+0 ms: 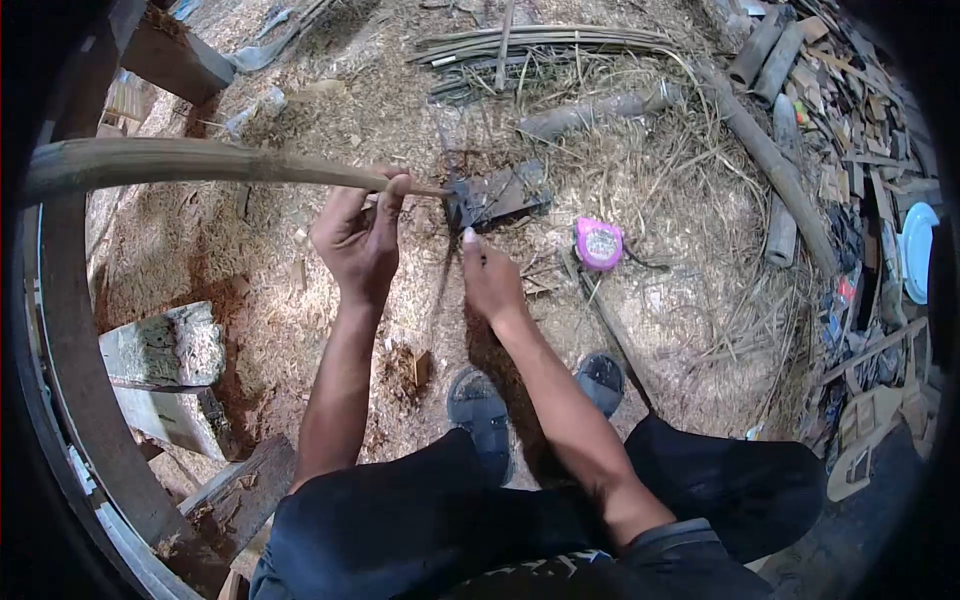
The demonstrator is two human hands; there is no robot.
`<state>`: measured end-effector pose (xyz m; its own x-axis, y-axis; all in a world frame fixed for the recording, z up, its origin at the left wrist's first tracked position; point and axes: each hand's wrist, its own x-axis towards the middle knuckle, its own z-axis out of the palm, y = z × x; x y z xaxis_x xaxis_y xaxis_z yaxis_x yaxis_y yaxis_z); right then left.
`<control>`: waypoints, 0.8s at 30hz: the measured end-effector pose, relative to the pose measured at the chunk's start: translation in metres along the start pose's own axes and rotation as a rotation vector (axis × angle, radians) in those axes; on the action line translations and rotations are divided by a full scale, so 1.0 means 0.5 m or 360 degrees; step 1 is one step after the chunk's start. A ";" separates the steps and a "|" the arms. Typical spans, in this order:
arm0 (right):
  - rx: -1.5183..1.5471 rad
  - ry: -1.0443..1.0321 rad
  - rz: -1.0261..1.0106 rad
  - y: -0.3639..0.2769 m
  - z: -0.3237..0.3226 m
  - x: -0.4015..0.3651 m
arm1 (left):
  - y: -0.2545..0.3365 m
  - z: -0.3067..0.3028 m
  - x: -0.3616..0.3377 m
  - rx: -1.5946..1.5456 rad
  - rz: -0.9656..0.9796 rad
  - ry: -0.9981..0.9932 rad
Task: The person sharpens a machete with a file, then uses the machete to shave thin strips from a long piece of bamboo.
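Observation:
A long wooden handle (200, 163) comes in from the left and narrows toward a dark, flat metal blade (505, 195); together they look like a hoe. My left hand (362, 235) is closed around the handle's thin end, short of the blade. Just below the blade's near corner is my right hand (492, 280), its fingers curled and the thumb tip against the metal. The underside of that grip is hidden. To the right of the blade lies a pink tape measure (599, 244) on the ground.
Wood shavings cover the ground (700, 320). Cut timber blocks (165, 345) and a dark beam (95, 360) stand at left. Bamboo strips (560, 40) and a long pole (765, 160) lie beyond. Scrap wood and a light-blue basin (918, 252) are at right. My sandalled feet (480, 410) are below.

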<state>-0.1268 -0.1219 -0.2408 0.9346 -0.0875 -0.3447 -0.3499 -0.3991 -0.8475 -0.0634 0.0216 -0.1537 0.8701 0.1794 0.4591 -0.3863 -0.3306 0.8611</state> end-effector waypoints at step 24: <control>-0.0017 -0.0071 -0.0102 0.059 0.006 0.052 | -0.015 -0.016 -0.015 -0.0313 -0.0089 0.0108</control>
<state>-0.1129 -0.1331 -0.2760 0.9514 -0.0209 -0.3074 -0.2883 -0.4123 -0.8642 -0.0693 0.0301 -0.1617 0.8717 0.2566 0.4174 -0.3961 -0.1324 0.9086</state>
